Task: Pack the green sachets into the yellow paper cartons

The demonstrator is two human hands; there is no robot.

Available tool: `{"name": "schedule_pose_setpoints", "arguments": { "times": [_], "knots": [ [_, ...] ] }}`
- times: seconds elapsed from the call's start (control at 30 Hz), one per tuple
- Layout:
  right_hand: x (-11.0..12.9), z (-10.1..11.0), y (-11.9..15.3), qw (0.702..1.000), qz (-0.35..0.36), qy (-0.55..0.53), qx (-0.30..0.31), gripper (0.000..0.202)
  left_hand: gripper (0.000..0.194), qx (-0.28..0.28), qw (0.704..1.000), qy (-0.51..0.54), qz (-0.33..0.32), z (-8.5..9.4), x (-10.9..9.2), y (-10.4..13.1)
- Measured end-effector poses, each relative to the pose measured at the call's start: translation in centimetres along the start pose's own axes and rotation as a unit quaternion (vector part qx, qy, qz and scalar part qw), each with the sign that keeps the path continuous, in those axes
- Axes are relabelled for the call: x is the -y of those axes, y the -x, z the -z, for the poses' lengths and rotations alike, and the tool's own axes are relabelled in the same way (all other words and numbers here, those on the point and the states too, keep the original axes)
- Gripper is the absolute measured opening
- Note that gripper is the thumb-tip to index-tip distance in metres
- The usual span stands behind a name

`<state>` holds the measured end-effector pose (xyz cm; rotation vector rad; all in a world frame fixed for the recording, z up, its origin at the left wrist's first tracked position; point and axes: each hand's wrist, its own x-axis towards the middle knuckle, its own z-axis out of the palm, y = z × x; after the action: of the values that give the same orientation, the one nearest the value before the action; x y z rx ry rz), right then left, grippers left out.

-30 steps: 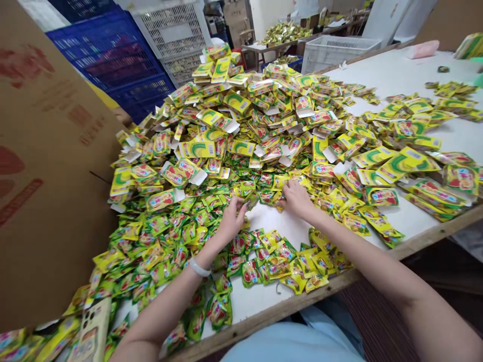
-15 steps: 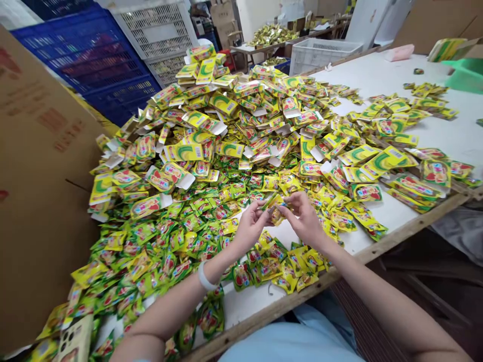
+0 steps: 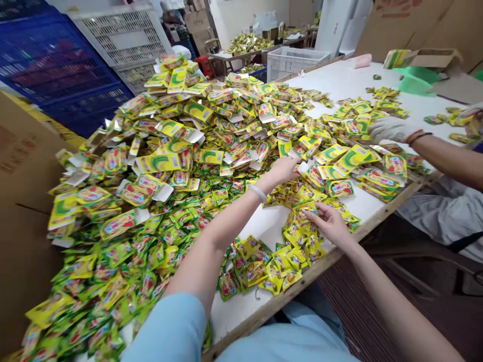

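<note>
A big heap of small yellow-green sachets [image 3: 124,251] and flat folded cartons [image 3: 158,162] covers the white table [image 3: 264,229]. My left hand [image 3: 285,168] reaches far forward into the heap, fingers curled on the white flap of a flat carton [image 3: 307,171]. My right hand [image 3: 332,225] stays near the table's front edge and pinches a small bunch of sachets [image 3: 306,207] above a loose pile of sachets [image 3: 298,246]. A white band sits on my left wrist [image 3: 259,193].
A co-worker's gloved hand [image 3: 388,129] rests on cartons at the right. Blue crates [image 3: 56,65] and white crates [image 3: 124,35] stand behind the heap. Brown cardboard [image 3: 18,201] walls the left. A white basket [image 3: 290,60], a green tray [image 3: 415,83] and an open box [image 3: 430,58] lie farther back.
My hands were together holding sachets; they have parted. The left hand stretched forward to the cartons, the right hand dropped toward the front edge with sachets. The view swung right, showing a co-worker.
</note>
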<state>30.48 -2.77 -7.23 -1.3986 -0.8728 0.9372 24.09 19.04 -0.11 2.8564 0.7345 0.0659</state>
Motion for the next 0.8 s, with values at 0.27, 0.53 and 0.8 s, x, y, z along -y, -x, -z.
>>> {"name": "schedule_pose_setpoints", "arguments": {
  "times": [0.27,0.53,0.8],
  "knots": [
    [1.1,0.7,0.0,0.995,-0.037,-0.089,0.003,0.048,0.055,0.009,0.996,0.004,0.086,-0.1,3.8,5.9],
    [7.2,-4.0,-0.4,0.980,0.166,-0.103,-0.036,0.024,0.040,-0.010,0.789,0.612,0.045,-0.8,0.9,17.5],
    [8.8,-6.4,-0.1,0.891,0.412,0.189,0.034,0.019,0.037,-0.065,0.777,0.622,0.067,0.1,-2.7,20.9]
  ]
}}
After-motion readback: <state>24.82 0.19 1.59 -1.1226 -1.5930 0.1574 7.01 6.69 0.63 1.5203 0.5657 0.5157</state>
